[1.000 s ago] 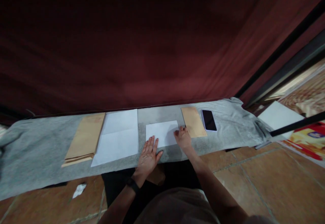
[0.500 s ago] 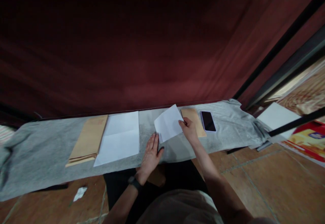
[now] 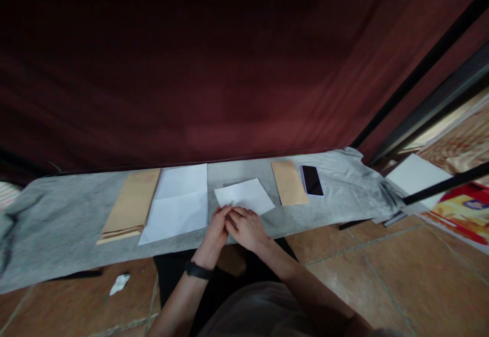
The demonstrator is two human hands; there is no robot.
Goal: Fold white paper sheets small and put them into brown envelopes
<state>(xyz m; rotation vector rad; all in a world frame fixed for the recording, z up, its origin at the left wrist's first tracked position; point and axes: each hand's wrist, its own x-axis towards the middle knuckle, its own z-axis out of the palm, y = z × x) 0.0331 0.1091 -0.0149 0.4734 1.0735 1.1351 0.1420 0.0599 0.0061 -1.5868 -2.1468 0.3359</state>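
Observation:
A white sheet of paper lies slightly turned on the grey cloth in front of me. My left hand and my right hand meet at its near edge, fingers closed over the paper and almost touching each other. What the fingertips do beneath the knuckles is hidden. To the right of the sheet rests a single brown envelope. Creased white paper lies left of my hands, and beside it is a stack of brown envelopes.
A phone lies right of the single envelope. Grey cloth covers the narrow table, which stands against a dark red curtain. Black bars rise at the right. Crumpled white paper is on the tiled floor.
My right hand has come left and down to join my left hand at the near edge. The sheet, previously raised and tilted in the right hand, now lies lower and flatter.

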